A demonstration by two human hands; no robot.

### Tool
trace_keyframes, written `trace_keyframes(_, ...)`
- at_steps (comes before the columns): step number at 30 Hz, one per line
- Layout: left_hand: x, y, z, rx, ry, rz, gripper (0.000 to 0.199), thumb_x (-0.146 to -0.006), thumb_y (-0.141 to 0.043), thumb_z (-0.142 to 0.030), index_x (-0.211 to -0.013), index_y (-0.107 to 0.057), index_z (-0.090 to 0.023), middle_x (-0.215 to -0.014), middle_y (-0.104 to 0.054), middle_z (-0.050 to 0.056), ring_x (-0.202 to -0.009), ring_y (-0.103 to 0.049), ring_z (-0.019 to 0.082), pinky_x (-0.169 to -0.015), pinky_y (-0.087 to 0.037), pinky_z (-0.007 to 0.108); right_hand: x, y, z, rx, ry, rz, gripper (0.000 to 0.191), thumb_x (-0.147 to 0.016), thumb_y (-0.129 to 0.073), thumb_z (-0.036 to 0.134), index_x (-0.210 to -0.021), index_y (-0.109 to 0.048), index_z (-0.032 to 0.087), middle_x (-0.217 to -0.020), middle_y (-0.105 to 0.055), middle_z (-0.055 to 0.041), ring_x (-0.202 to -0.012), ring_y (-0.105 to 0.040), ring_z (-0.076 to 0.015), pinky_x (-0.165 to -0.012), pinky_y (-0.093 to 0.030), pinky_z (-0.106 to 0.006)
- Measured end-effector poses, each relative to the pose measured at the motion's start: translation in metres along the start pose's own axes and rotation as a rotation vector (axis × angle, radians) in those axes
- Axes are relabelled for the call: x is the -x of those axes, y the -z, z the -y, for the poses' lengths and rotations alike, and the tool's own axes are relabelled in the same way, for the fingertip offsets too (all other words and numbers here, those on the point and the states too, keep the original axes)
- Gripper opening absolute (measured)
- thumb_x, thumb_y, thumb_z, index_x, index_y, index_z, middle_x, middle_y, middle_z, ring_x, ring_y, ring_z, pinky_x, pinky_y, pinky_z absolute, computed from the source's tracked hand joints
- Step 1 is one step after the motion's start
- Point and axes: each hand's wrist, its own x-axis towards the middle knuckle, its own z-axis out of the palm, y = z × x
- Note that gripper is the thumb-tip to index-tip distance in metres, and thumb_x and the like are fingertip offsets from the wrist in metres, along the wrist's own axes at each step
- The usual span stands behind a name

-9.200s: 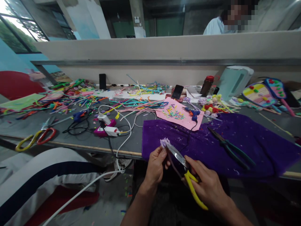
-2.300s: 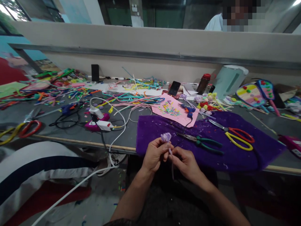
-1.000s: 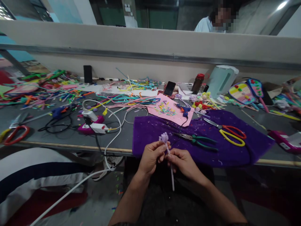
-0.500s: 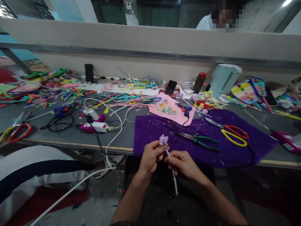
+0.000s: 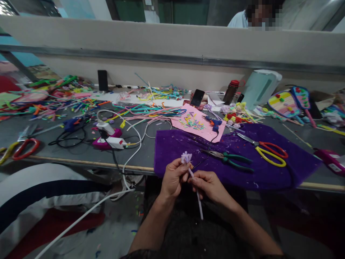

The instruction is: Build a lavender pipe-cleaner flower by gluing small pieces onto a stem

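Between my hands is a pale lilac pipe-cleaner flower [image 5: 186, 157] with a looped head and a straight stem that points down toward my lap. My left hand [image 5: 174, 177] pinches it just under the head. My right hand [image 5: 207, 183] is closed on the stem a little lower. Both hands are in front of the table's near edge. Beyond them, on a purple cloth [image 5: 178, 144], lie green-handled pliers [image 5: 234, 158] and scissors [image 5: 265, 148] with red and yellow handles.
A pink sheet [image 5: 183, 126] carries small coloured snippets and a blue glue gun [image 5: 214, 123]. To the left are a power strip [image 5: 115, 143] with cables, a second glue gun [image 5: 72, 124] and more scissors [image 5: 25, 145]. A water jug [image 5: 262, 90] and bottle [image 5: 231, 92] stand behind.
The view has shifted slightly. Both hands keep their hold on the flower, and its head looks a little turned, with its loops more spread.
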Motion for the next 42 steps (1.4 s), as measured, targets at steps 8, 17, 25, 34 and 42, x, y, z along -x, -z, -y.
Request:
trace_keyframes(8,-0.0009,-0.0003,-0.004,-0.058,0.107,0.106,0.036,-0.068,-0.062,-0.039,-0.09,-0.064,-0.011,-0.08,-0.067,0.01,-0.036,-0.04,0.003,-0.035,-0.026,0.018,-0.0011,0.0013,0.0038,-0.184,-0.052,-0.027,0.029,-0.077,-0.057,0.041,-0.071,-0.058,0.012,-0.049,-0.054,0.0028,-0.031,-0.041,-0.0039,-0.032,-0.028,-0.016)
trace_keyframes(17,-0.0053,0.0008,-0.0001,-0.072,0.129,0.115,0.033,-0.07,-0.06,-0.036,-0.091,-0.065,-0.011,-0.067,-0.065,0.006,-0.034,-0.036,0.001,-0.035,-0.022,0.018,-0.0032,0.0073,-0.0004,-0.416,-0.176,0.032,0.025,-0.077,-0.055,0.035,-0.073,-0.059,0.011,-0.046,-0.055,0.0016,-0.026,-0.036,-0.0024,-0.026,-0.019,-0.014)
trace_keyframes(25,-0.005,-0.0018,0.0016,0.031,0.103,0.025,0.023,-0.065,-0.067,-0.03,-0.077,-0.063,-0.011,-0.067,-0.065,0.003,-0.031,-0.034,-0.001,-0.031,-0.018,0.015,-0.0028,0.0029,-0.0021,-0.407,-0.163,0.065,0.023,-0.078,-0.055,0.032,-0.073,-0.06,0.01,-0.047,-0.055,0.0011,-0.026,-0.037,-0.0024,-0.027,-0.022,-0.013)
trace_keyframes(34,-0.0037,-0.0022,-0.0023,0.058,-0.012,-0.065,0.018,-0.063,-0.068,-0.026,-0.07,-0.059,-0.012,-0.066,-0.063,0.0,-0.032,-0.036,-0.001,-0.032,-0.022,0.014,-0.0027,0.0012,0.0006,-0.295,-0.154,0.03,0.023,-0.073,-0.062,0.034,-0.073,-0.058,0.011,-0.047,-0.055,0.0029,-0.028,-0.037,-0.0021,-0.028,-0.023,-0.013)
trace_keyframes(42,-0.0033,-0.0045,-0.0017,-0.018,0.037,-0.018,0.023,-0.067,-0.065,-0.031,-0.078,-0.064,-0.01,-0.068,-0.065,0.005,-0.033,-0.036,0.0,-0.034,-0.024,0.015,-0.0039,0.0001,0.0032,-0.183,-0.092,-0.065,0.023,-0.073,-0.062,0.034,-0.066,-0.054,0.013,-0.048,-0.052,0.0043,-0.032,-0.037,-0.0025,-0.032,-0.024,-0.015)
